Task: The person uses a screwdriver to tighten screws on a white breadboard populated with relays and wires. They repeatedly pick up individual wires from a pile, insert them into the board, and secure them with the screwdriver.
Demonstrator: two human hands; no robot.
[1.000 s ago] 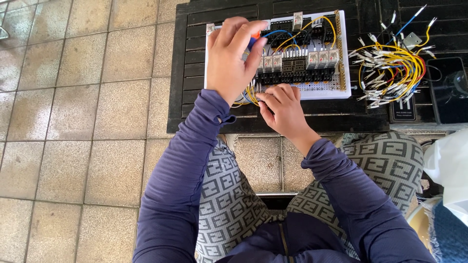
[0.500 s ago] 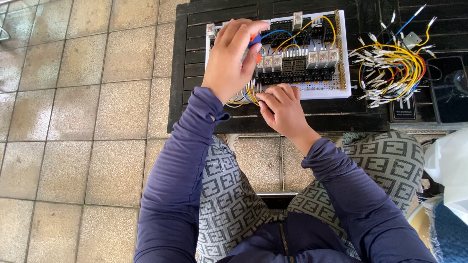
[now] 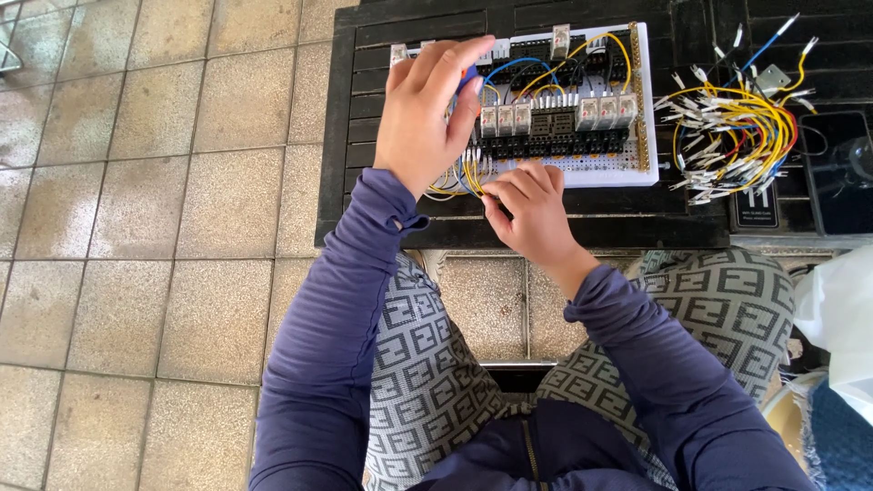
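Observation:
A white perforated wiring board (image 3: pixel 600 165) with relays and terminal blocks (image 3: pixel 555 118) lies on a black slatted table (image 3: pixel 364 118). Over the board's left part is my left hand (image 3: pixel 423 118), fingers curled around a small tool with a blue and orange tip (image 3: pixel 468 80). My right hand (image 3: pixel 527 205) rests at the board's near edge and pinches thin yellow wires (image 3: pixel 471 175) that run from the board. Blue and yellow wires loop over the relays.
A loose bundle of yellow, red and blue jumper wires (image 3: pixel 737 136) lies on the table right of the board. A dark phone-like object (image 3: pixel 841 168) sits at the far right. Tiled floor (image 3: pixel 145 227) spreads to the left. My patterned trousers (image 3: pixel 427 364) fill the foreground.
Both hands stay at the board with only slight finger shifts; my right hand's fingertips have closed onto the yellow wires at the near edge.

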